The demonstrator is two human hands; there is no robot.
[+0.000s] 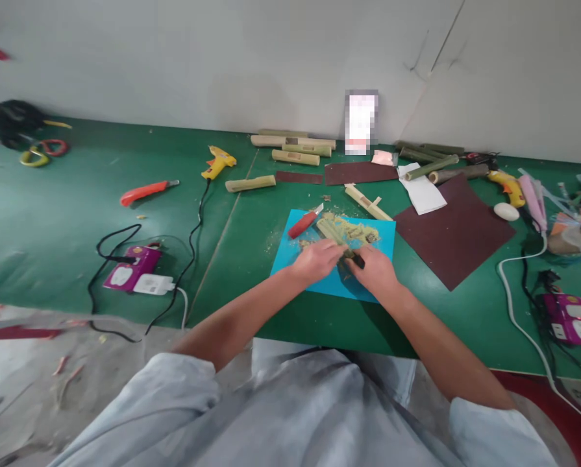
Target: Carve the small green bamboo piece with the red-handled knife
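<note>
The work is looking partway along: slotted tubes are lying cut at upper centre, while a bamboo piece is lying amid shavings on the blue mat at centre, seemingly unfinished. The left hand is gripping that piece; the right hand is pinching a dark item, possibly a tool, mostly hidden. A green bench is spanning the frame, with a pale wall standing behind.
</note>
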